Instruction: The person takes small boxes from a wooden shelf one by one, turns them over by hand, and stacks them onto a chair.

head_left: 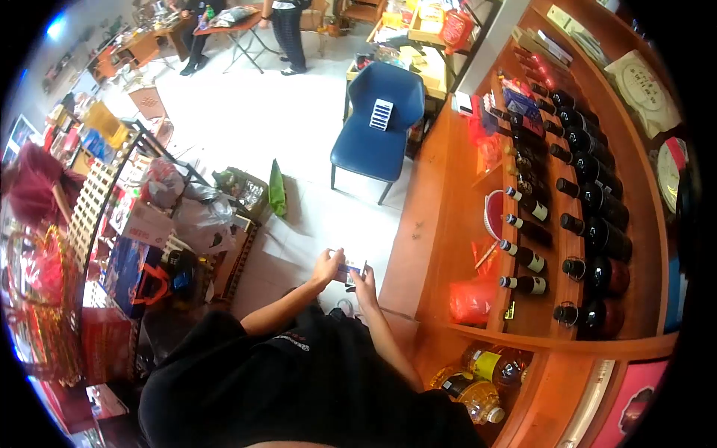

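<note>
I log one small flat white-and-blue cardboard-looking box (352, 266), not yet set down, pinched between left grip (326, 268) and right grip (364, 287).

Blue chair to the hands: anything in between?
Only bare pale floor in the head view, from the blue chair to the left hand and right hand.

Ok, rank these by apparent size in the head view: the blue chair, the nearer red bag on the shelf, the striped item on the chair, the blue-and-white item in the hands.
1. Blue chair
2. Nearer red bag
3. Striped item and blue-and-white item: too alike to rank, the latter being partly covered.
</note>
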Tool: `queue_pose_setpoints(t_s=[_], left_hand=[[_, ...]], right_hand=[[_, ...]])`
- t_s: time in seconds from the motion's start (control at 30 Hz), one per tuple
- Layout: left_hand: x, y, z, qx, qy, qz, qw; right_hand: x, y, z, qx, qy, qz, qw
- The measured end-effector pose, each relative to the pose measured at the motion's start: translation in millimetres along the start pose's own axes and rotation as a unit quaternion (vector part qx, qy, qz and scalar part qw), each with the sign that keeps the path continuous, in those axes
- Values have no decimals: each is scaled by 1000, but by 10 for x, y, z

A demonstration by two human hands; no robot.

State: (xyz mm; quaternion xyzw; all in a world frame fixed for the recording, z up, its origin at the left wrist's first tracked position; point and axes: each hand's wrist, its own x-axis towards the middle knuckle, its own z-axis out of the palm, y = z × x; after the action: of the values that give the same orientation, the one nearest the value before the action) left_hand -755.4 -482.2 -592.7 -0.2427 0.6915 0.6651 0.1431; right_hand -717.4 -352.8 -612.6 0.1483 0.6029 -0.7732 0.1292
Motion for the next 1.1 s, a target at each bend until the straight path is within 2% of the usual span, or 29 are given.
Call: queue_pose_setpoints(t_s=[0.03, 0.07, 0.13, 0.27, 0.3, 0.33, 0.4, 0.53, 0.6, 0.67, 0.73, 0.8, 0.87, 0.93, 0.97, 1.0, 1.03, 1.1], left_hand=[[75, 48, 77, -7, 36, 11, 999], [191, 53, 134, -4, 29, 5, 1000], [404, 133, 210, 48, 81, 23, 995], [1032, 128, 242, 16, 43, 32, 998], [1042, 392, 194, -8, 7, -10, 1000], [1179, 458, 163, -10, 0, -13, 1000], [1475, 653, 74, -61, -88, -29, 994], [2046, 1026, -142, -135, -176, -40, 974], [2438, 1047, -244, -141, -197, -2, 970], [2610, 1276, -287, -182, -118, 10, 976], [2652, 1688, -420, -220, -74, 44, 972], [2801, 1952, -485, -175, -25, 174, 969], [3010, 2145, -572, -130, -57, 183, 973], [2982, 2617, -649, 55, -21, 294, 954], [3016, 2789, -649, -13, -62, 280, 958], [3071, 2888, -626, -79, -104, 262, 956], [3210, 2906, -585, -86, -99, 294, 947], [3372, 3046, -524, -97, -115, 276, 949]], right_hand=[[63, -95, -33, 5, 1, 3, 1000], [132, -182, -53, 9, 10, -17, 1000], [321, -260, -127, -68, 14, -29, 997], [847, -374, -60, -63, 27, -43, 997], [941, -518, 5, -41, 30, -2, 999], [1074, -633, 63, -19, 32, 35, 999], [1410, -780, 127, -18, 36, 48, 998], [2130, -1103, 313, 50, 47, 110, 992], [2485, -1202, 440, 51, 36, 106, 992], [2840, -1264, 570, 61, 31, 95, 993], [3038, -1587, 858, 61, 22, 55, 996], [3202, -1902, 1122, 34, 16, -25, 999], [3333, -2206, 1371, -13, 33, -122, 992], [3542, -2331, 1536, -93, 16, -247, 964], [3615, -2392, 1585, -112, -34, -260, 958], [3681, -2423, 1636, -189, -14, -290, 938], [3747, -2452, 1681, -168, -10, -303, 938], [3881, -2653, 1716, -140, 2, -316, 938]])
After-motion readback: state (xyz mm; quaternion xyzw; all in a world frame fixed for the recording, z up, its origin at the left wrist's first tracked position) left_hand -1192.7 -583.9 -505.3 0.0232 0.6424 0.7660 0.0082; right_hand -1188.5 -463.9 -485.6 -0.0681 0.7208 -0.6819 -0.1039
